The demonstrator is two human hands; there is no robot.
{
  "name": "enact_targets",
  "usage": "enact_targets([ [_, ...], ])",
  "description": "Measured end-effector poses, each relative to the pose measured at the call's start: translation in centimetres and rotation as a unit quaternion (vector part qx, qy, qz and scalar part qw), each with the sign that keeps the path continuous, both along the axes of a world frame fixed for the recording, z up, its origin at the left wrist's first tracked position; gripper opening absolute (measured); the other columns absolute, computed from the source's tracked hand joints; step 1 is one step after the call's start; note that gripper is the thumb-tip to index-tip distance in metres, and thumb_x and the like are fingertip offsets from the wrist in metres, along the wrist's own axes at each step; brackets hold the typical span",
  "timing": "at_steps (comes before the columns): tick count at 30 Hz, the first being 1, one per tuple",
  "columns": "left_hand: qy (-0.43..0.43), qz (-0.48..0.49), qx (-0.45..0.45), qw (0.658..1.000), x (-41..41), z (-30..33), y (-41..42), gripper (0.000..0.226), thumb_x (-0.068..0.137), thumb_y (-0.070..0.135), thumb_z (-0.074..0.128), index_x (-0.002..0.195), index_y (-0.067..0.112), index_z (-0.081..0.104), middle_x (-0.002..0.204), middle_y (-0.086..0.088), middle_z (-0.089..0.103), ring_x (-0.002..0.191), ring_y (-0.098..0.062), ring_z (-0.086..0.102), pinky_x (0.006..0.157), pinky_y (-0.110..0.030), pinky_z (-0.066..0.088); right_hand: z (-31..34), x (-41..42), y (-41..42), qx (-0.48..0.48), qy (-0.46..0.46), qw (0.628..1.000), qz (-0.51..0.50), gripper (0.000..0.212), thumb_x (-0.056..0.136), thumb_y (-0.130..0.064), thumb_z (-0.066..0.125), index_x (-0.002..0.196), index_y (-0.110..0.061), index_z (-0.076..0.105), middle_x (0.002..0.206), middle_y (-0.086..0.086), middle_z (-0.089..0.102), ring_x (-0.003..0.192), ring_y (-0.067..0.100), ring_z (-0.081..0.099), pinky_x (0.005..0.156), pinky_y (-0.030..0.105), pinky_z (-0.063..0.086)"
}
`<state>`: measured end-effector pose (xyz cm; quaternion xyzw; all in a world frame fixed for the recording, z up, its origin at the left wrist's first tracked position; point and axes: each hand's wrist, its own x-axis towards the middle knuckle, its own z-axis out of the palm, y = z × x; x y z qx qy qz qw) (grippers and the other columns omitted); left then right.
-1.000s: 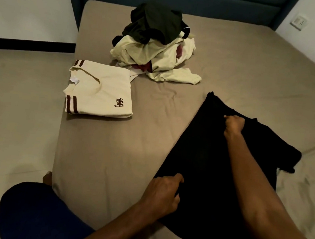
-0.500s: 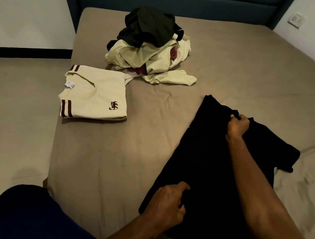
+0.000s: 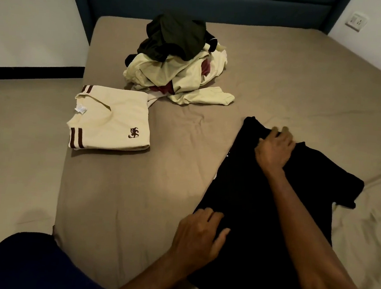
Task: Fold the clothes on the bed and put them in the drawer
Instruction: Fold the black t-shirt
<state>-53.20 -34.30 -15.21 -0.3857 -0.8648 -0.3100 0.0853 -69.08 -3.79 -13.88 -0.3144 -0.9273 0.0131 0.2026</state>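
bed (image 3: 283, 67): I use the mattress as the folding surface; its taupe sheet is wrinkled near the middle.
black t-shirt (image 3: 249, 195): lies flat at my near right, left side already folded in, one sleeve sticking out right; looks mid-fold to me.
unfolded pile (image 3: 176, 60): dark green and cream garments heaped near the headboard, well apart from my work.
folded cream shirt (image 3: 111, 119): done, parked at the left edge, not in the way.
left hand (image 3: 197, 235): fingers relaxed, pressing the hem edge flat.
right hand (image 3: 274, 147): fingers spread on the collar area, blurred; grip unclear.
drawer: not in view.
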Motion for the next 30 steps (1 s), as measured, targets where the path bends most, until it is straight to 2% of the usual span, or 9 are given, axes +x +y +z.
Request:
enact_targets([
  [2, 0.037, -0.036, -0.058, 0.997, -2.3, -0.7, 0.4, 0.053, 0.098, 0.045, 0.055, 0.140, 0.013, 0.055, 0.132, -0.005, 0.059, 0.129, -0.024, 0.054, 0.095, -0.035, 0.051, -0.8, -1.0, -1.9, -0.030, -0.052, 0.995, 0.084, 0.069, 0.100, -0.044, 0.058, 0.151, 0.000, 0.042, 0.160, 0.029, 0.031, 0.146, 0.044, 0.032, 0.116, 0.053, 0.032],
  [3, 0.034, -0.056, -0.103, 0.993, -3.3, -1.2, 0.5, 0.064, 0.100, 0.049, 0.050, 0.151, 0.010, 0.044, 0.151, -0.008, 0.048, 0.147, -0.026, 0.037, 0.110, -0.039, 0.041, -1.5, -1.5, -2.6, -0.057, -0.089, 0.988, 0.113, 0.073, 0.103, -0.051, 0.050, 0.157, -0.004, 0.035, 0.165, 0.026, 0.024, 0.152, 0.041, 0.024, 0.121, 0.052, 0.027],
  [5, 0.017, -0.070, -0.167, 0.983, -4.5, -2.3, 0.3, 0.078, 0.104, 0.060, 0.035, 0.162, 0.009, 0.021, 0.169, -0.010, 0.019, 0.158, -0.022, 0.006, 0.125, -0.045, 0.021, -3.3, -2.4, -3.2, -0.094, -0.148, 0.975, 0.140, 0.081, 0.103, -0.064, 0.034, 0.164, -0.013, 0.019, 0.171, 0.017, 0.009, 0.159, 0.034, 0.009, 0.126, 0.050, 0.014],
  [8, -0.005, -0.052, -0.198, 0.979, -4.3, -3.6, -0.2, 0.087, 0.103, 0.068, 0.026, 0.163, 0.008, 0.007, 0.172, -0.007, 0.004, 0.158, -0.017, -0.006, 0.126, -0.048, 0.015, -4.4, -3.7, -2.7, -0.124, -0.172, 0.970, 0.121, 0.090, 0.098, -0.078, 0.019, 0.166, -0.021, 0.006, 0.173, 0.008, -0.001, 0.160, 0.026, -0.003, 0.129, 0.048, 0.000],
  [12, -0.030, -0.019, -0.196, 0.980, -3.3, -3.5, -0.8, 0.098, 0.097, 0.077, 0.027, 0.163, 0.010, 0.000, 0.172, -0.004, -0.006, 0.158, -0.016, -0.009, 0.127, -0.051, 0.008, -3.9, -5.8, -1.5, -0.122, -0.187, 0.969, 0.107, 0.096, 0.092, -0.085, 0.009, 0.166, -0.025, 0.007, 0.173, 0.007, -0.004, 0.160, 0.026, -0.006, 0.128, 0.048, -0.005],
  [20, -0.033, -0.015, -0.224, 0.974, -2.4, -3.0, -1.2, 0.112, 0.088, 0.088, 0.028, 0.163, 0.009, -0.001, 0.171, -0.005, -0.009, 0.157, -0.017, -0.012, 0.126, -0.055, 0.008, -2.5, -6.3, -3.0, -0.133, -0.194, 0.971, 0.044, 0.093, 0.095, -0.081, 0.012, 0.166, -0.021, 0.007, 0.170, 0.022, -0.011, 0.158, 0.037, -0.012, 0.126, 0.056, -0.009],
  [23, -0.042, -0.021, -0.217, 0.975, -1.8, -3.1, -2.1, 0.116, 0.086, 0.091, 0.027, 0.162, 0.009, -0.005, 0.171, -0.005, -0.014, 0.156, -0.017, -0.017, 0.126, -0.054, 0.003, -2.8, -3.5, -6.4, -0.107, -0.161, 0.980, 0.054, 0.095, 0.097, -0.077, 0.009, 0.165, -0.011, 0.002, 0.170, 0.023, -0.010, 0.158, 0.035, -0.011, 0.127, 0.052, -0.006],
  [26, -0.048, -0.024, -0.212, 0.976, -1.2, -3.3, -3.3, 0.118, 0.085, 0.092, 0.027, 0.162, 0.009, -0.003, 0.171, -0.006, -0.013, 0.157, -0.018, -0.016, 0.125, -0.053, 0.002, -3.9, 1.8, -11.0, -0.122, -0.152, 0.977, 0.091, 0.101, 0.094, -0.077, 0.002, 0.164, -0.004, 0.009, 0.171, 0.019, 0.003, 0.160, 0.031, 0.002, 0.129, 0.048, 0.003],
  [30, -0.066, 0.008, -0.217, 0.974, -0.2, -3.5, -4.0, 0.129, 0.077, 0.098, 0.032, 0.161, 0.004, 0.008, 0.171, -0.013, 0.000, 0.158, -0.027, -0.001, 0.121, -0.054, 0.007, -5.0, 8.9, -16.3, -0.069, -0.112, 0.980, 0.147, 0.087, 0.102, -0.069, 0.015, 0.163, -0.009, 0.023, 0.170, 0.021, 0.015, 0.158, 0.035, 0.011, 0.129, 0.049, 0.010],
])
